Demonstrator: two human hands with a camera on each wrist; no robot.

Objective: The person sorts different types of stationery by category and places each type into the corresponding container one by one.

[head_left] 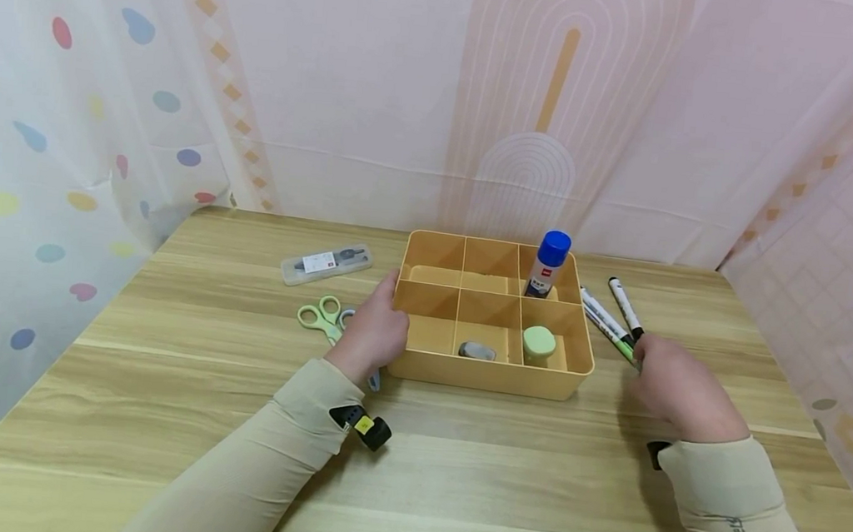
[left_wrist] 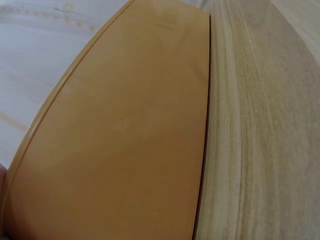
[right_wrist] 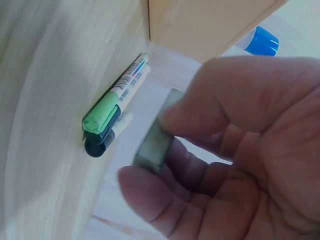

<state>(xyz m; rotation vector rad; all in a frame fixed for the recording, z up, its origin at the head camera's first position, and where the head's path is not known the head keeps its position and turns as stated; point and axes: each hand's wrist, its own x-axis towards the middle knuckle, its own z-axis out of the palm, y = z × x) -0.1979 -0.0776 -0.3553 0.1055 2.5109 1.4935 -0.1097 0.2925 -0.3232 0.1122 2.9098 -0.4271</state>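
Observation:
A yellow six-compartment organizer tray (head_left: 489,375) sits mid-table. Its back right compartment holds a blue-capped bottle (head_left: 549,263). A green round lid (head_left: 538,342) lies front right and a grey eraser (head_left: 477,351) front middle. My left hand (head_left: 378,329) holds the tray's left wall, which fills the left wrist view (left_wrist: 125,140). My right hand (head_left: 676,390) is just right of the tray. In the right wrist view this hand (right_wrist: 150,155) pinches a small grey-green block (right_wrist: 165,125) between thumb and finger. A green-capped marker (right_wrist: 102,115) and a black-capped marker (right_wrist: 99,144) lie beside the block.
Markers (head_left: 606,318) lie on the wooden table along the tray's right side. Green-handled scissors (head_left: 323,315) lie by my left hand, partly under it. A clear plastic case (head_left: 325,264) sits further back left. Curtains close in the left, back and right edges.

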